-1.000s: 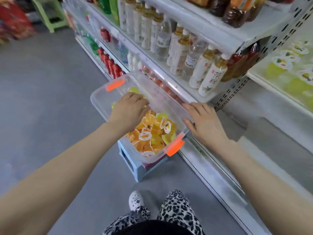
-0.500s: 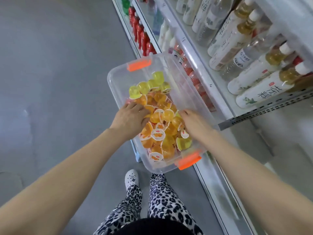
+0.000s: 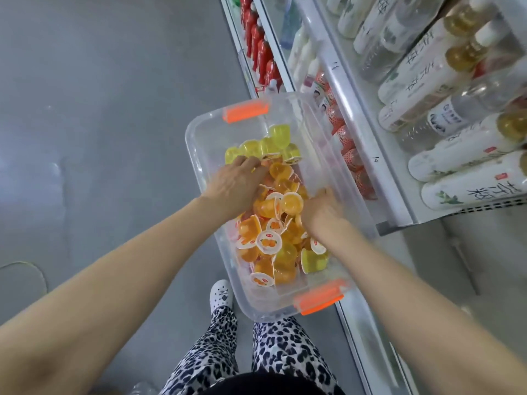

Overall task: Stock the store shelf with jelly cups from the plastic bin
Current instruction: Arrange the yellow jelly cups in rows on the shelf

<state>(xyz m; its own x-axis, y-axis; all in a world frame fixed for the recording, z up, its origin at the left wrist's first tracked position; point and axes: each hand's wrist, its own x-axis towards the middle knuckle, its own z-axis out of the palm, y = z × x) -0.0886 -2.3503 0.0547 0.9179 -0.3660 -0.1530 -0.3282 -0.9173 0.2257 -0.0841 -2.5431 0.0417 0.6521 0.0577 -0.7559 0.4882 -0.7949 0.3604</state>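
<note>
A clear rectangular plastic bin with a bright orange latch at its far end and another at its near end sits just beside the front edge of a white metal store shelf; what carries the bin is hidden beneath it. Inside lies a loose heap of small round orange and yellow jelly cups with white printed foil lids, the yellow ones gathered mostly toward the far end. Both of the person's hands are down in the bin. The left hand lies knuckles up on the heap with its fingers bent down among the cups, and the right hand is dug into the pile near the shelf-side wall, fingers buried; whether either hand holds a cup cannot be told. On the shelf stand tall white-labelled bottles of amber drink, and lower down a row of red bottles. Below the bin show leopard-print trousers, a white perforated clog and the grey floor
</note>
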